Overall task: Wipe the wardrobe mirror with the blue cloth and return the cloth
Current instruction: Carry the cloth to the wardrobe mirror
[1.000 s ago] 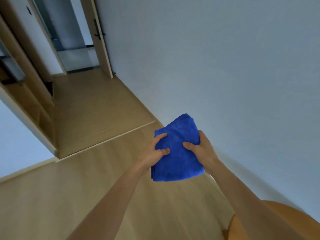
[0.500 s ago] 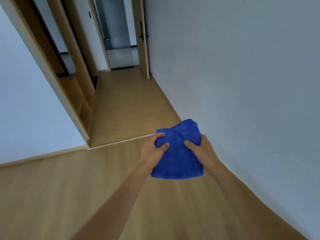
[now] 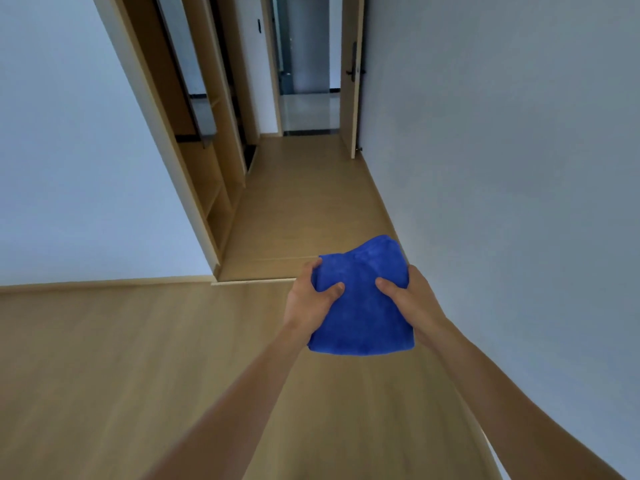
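- My left hand (image 3: 309, 304) and right hand (image 3: 412, 303) each grip a side of the folded blue microfibre cloth (image 3: 363, 306), thumbs pressed on top.
- I hold it above the light wooden floor (image 3: 138, 358), beside the pale wall (image 3: 519, 168).

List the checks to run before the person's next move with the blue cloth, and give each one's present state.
1. Blue cloth held: ok, left hand and right hand both grip it.
2. Cloth folded, nothing trailing: ok.
3. Wardrobe mirror in sight: cannot tell; only open wooden shelving shows on the left.
4. Mirror wiped: cannot tell.
5. Place for returning the cloth: cannot tell.
6. Far door open: ok.
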{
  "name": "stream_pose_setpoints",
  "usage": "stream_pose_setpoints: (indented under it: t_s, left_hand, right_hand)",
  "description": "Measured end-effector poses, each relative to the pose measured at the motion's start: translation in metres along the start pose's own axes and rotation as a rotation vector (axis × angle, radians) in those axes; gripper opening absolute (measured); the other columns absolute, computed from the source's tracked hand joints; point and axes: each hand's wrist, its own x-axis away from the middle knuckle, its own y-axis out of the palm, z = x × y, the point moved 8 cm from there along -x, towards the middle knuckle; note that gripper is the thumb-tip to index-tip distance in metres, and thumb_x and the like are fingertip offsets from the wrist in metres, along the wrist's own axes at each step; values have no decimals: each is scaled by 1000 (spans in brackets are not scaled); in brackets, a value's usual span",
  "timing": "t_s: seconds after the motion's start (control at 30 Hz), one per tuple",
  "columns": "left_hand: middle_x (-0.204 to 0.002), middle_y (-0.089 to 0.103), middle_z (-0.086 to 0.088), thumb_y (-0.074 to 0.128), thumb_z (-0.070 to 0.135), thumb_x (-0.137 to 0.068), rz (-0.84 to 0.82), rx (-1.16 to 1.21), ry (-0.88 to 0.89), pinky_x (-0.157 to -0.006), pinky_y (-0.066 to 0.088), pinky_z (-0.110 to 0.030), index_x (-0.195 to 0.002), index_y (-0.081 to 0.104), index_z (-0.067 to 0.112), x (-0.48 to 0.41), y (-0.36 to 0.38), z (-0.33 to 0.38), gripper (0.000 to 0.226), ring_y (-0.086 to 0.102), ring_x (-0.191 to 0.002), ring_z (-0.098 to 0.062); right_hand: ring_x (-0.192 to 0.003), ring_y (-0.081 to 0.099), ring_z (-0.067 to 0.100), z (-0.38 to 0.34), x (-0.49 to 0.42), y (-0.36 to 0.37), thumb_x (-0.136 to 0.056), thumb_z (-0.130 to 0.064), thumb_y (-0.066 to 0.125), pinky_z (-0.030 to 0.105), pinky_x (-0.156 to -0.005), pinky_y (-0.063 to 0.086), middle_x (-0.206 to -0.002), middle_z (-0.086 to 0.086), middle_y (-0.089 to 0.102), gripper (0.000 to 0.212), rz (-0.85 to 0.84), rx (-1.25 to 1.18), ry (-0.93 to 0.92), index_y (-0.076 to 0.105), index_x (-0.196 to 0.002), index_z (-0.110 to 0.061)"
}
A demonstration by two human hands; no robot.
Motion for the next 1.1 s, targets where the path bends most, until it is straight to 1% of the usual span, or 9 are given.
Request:
stream_pose_setpoints:
  t_s: [0.1, 0.23, 0.37, 0.5, 0.67, 0.83, 0.9, 1.0, 1.1]
  left_hand:
    - [-129, 58, 13, 79, 34, -88, 28, 13, -45, -80, 53, -26, -152, 38, 32, -22, -12, -3, 75, 63, -102, -7]
    - [-132, 62, 8, 78, 36, -88, 51, -18, -65, -76, 50, -23, -148, 45, 26, -64, -30, -10, 69, 64, -101, -8]
    - [-132, 64, 5, 74, 42, -92, 52, -12, -66, -90, 55, -33, -147, 48, 24, -118, -44, -13, 63, 66, -108, -15]
    - [-141, 61, 1, 71, 45, -94, 37, 9, -90, -103, 53, -42, -156, 36, 19, -169, -57, -13, 76, 64, -121, -23]
    - [-127, 67, 3, 72, 42, -94, 41, 18, -97, -86, 56, -33, -143, 50, 17, -216, -80, -12, 60, 67, -107, -16]
    - [-119, 65, 9, 73, 39, -93, 91, 2, -66, -72, 51, -23, -139, 53, 21, -252, -112, -12, 53, 64, -94, -3]
    - [-113, 63, 14, 72, 39, -94, 109, -16, -68, -68, 47, -20, -139, 52, 23, -267, -122, -14, 51, 61, -91, 1]
    - [-102, 57, 24, 69, 38, -96, 132, -45, -82, -65, 44, -18, -138, 52, 25, -290, -130, -17, 47, 59, -89, 2]
    - [-103, 59, 21, 68, 37, -97, 167, -48, -103, -65, 45, -19, -135, 52, 27, -315, -132, -19, 42, 60, -89, 1]
  right_hand:
    - [-108, 66, 12, -3, -24, 17, -95, -28, 65, 39, -95, 53, -114, -10, 69, 29, -21, 4, 9, 59, -124, -29]
    - [-106, 68, 13, -8, -62, 40, -97, -28, 61, 37, -89, 55, -108, -8, 72, 22, -26, 41, 6, 63, -119, -27]
    - [-105, 66, 8, -19, -105, 63, -97, -30, 62, 33, -88, 54, -109, -12, 70, 22, -13, 18, 15, 60, -118, -32]
    - [-111, 64, 10, -31, -146, 84, -97, -31, 63, 37, -96, 51, -115, -13, 66, 26, 13, 18, 28, 55, -121, -35]
    - [-116, 64, 25, -49, -189, 111, -99, -27, 63, 47, -102, 51, -124, 5, 66, 36, 23, 95, 7, 55, -132, -14]
    - [-117, 62, 20, -56, -221, 146, -99, -34, 61, 44, -104, 49, -124, -1, 66, 36, 1, 54, 52, 56, -132, -20]
    - [-113, 64, 18, -58, -237, 160, -99, -34, 62, 41, -100, 51, -119, -2, 67, 32, -29, 19, 48, 58, -127, -20]
    - [-99, 65, 6, -55, -266, 173, -96, -37, 64, 25, -79, 49, -106, -11, 68, 18, -42, 2, 39, 60, -112, -29]
    - [-81, 66, -9, -49, -302, 180, -94, -41, 65, 13, -61, 46, -98, -17, 67, 10, -42, 11, 55, 58, -100, -38]
